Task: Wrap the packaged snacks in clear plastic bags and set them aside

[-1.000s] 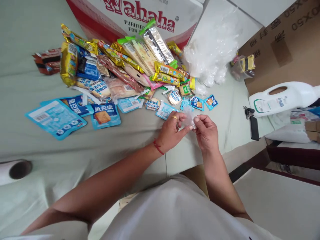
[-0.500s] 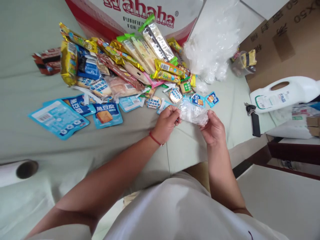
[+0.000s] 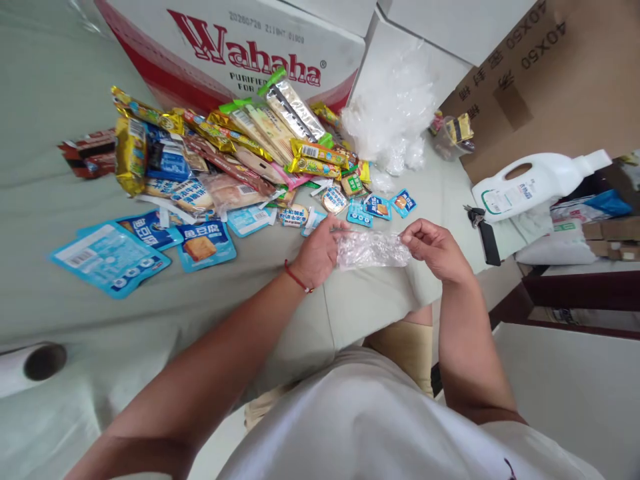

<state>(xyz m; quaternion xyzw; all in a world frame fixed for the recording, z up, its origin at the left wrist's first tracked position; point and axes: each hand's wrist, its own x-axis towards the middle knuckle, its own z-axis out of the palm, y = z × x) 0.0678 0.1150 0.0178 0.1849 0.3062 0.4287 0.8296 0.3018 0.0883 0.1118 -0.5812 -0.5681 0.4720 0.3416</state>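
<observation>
A crinkled clear plastic bag (image 3: 373, 250) is spread sideways between my two hands, above the near edge of the cloth-covered surface. My left hand (image 3: 316, 252), with a red cord on its wrist, is at the bag's left end, its fingers loosely curled against it. My right hand (image 3: 436, 248) pinches the right end between thumb and fingertips. Just beyond the bag lie small blue snack packets (image 3: 378, 207) and a round biscuit in a wrapper (image 3: 334, 199). Whether anything is inside the bag, I cannot tell.
Behind is a heap of wrapped snacks (image 3: 240, 147), with large blue pouches (image 3: 113, 260) at left. A pile of clear bags (image 3: 393, 113) lies before a white-red carton (image 3: 240, 47). At right are a white jug (image 3: 530, 187), keys (image 3: 475, 215) and a brown carton (image 3: 525, 80). A roll (image 3: 30, 367) lies left.
The bunched bag has been drawn out wider and flatter between my hands. My right hand has moved right, my left slightly left with its fingers looser. The camera view has shifted.
</observation>
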